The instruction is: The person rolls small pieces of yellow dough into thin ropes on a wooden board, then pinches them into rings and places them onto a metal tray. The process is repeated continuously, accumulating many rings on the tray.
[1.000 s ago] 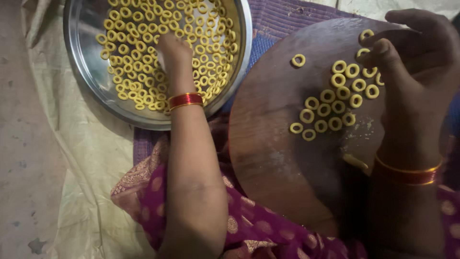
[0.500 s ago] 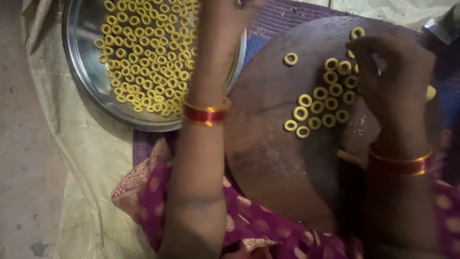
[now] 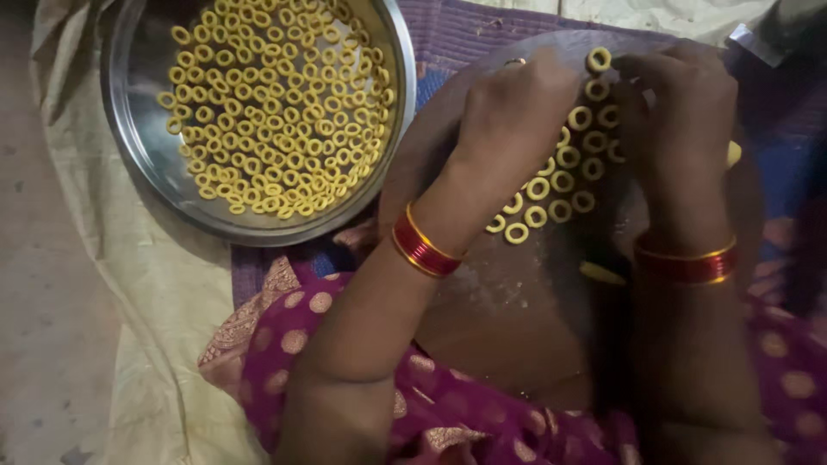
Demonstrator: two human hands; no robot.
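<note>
Centrally, round wooden board (image 3: 517,310), dark, lightly floured. Left hand (image 3: 517,112): knuckles up over the board's upper middle, fingers curled under; grip cannot be told. Right hand (image 3: 680,112): upper right, fingers bent down and close together at the edge of the yellow dough rings (image 3: 560,181); what they pinch is hidden. Rings lie in rows between the two hands, running down toward frame centre, some touching the left hand's side. Steel plate (image 3: 138,164), upper left, holds many more rings. Red bangles on both wrists.
</note>
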